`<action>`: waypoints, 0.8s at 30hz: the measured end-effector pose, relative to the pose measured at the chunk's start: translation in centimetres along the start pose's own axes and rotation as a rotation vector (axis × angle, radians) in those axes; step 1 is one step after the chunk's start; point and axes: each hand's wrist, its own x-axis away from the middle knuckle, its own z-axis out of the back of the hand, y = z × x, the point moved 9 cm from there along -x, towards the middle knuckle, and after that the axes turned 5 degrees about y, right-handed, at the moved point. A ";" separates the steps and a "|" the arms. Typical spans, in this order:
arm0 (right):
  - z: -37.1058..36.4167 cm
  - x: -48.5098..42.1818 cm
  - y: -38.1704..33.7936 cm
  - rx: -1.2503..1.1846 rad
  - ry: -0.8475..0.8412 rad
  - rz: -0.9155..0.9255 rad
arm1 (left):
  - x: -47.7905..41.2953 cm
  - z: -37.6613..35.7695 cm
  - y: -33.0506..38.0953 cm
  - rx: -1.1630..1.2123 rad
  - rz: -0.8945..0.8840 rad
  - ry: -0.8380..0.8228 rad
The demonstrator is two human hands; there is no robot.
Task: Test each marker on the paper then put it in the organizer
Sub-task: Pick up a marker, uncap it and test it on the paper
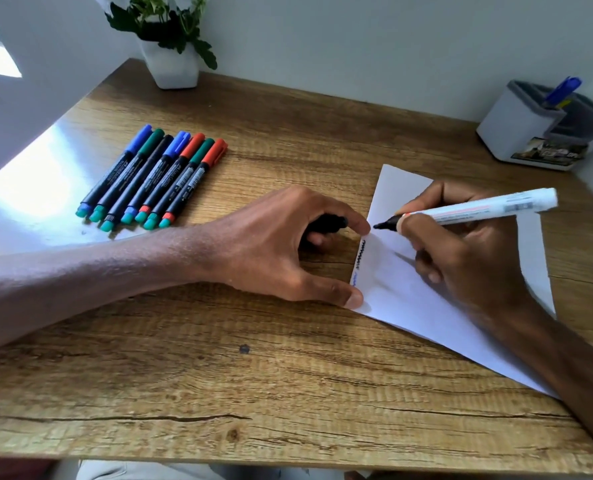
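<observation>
While the right hand [461, 258] pinches the marker [478, 207], tip at the edge of the paper [409, 289], the left hand [271, 244], its grip round the cap [328, 224], pins it down; stroke lightly, then recap before reaching the organizer [516, 133]

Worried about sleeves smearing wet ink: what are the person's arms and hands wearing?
Nothing visible. The left hand and right hand are bare: no gloves, rings or watch. The left arm and right arm show no sleeves up to the frame edge.
</observation>
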 end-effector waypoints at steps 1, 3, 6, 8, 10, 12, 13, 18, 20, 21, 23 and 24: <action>0.4 -0.1 0.1 -0.053 0.029 -0.016 | 0.0 0.1 -0.1 -0.006 0.002 0.008; 0.9 -0.2 -0.3 -0.082 0.058 -0.002 | 0.0 0.1 -0.4 -0.009 0.003 0.017; 1.1 -0.4 -1.0 -0.089 0.050 0.046 | 0.1 0.1 -1.0 0.058 0.023 0.020; 0.9 -0.3 -1.3 -0.117 0.027 0.064 | 0.2 0.4 -1.5 0.150 0.064 0.049; 0.7 -0.3 -1.4 -0.154 0.001 0.069 | 0.2 0.9 -2.0 0.249 0.110 0.100; 0.6 -0.2 -1.2 -0.165 -0.015 0.063 | 0.1 1.2 -2.2 0.249 0.123 0.143; 0.6 -0.2 -1.1 -0.161 -0.017 0.053 | 0.1 1.3 -2.2 0.216 0.118 0.148; 0.7 -0.3 -0.9 -0.138 -0.008 0.043 | 0.0 1.1 -2.3 0.136 0.065 0.147; 0.8 -0.3 -0.9 -0.130 -0.006 0.038 | 0.0 1.1 -1.8 0.049 0.011 0.119; 0.8 -0.3 -0.8 -0.125 -0.006 0.038 | 0.0 1.1 -1.5 -0.020 -0.024 0.096; 0.8 -0.3 -0.7 -0.110 -0.005 0.044 | 0.1 0.9 -1.1 -0.124 -0.087 0.037; 0.8 -0.3 -0.7 -0.101 -0.006 0.049 | 0.2 0.8 -1.0 -0.152 -0.111 0.006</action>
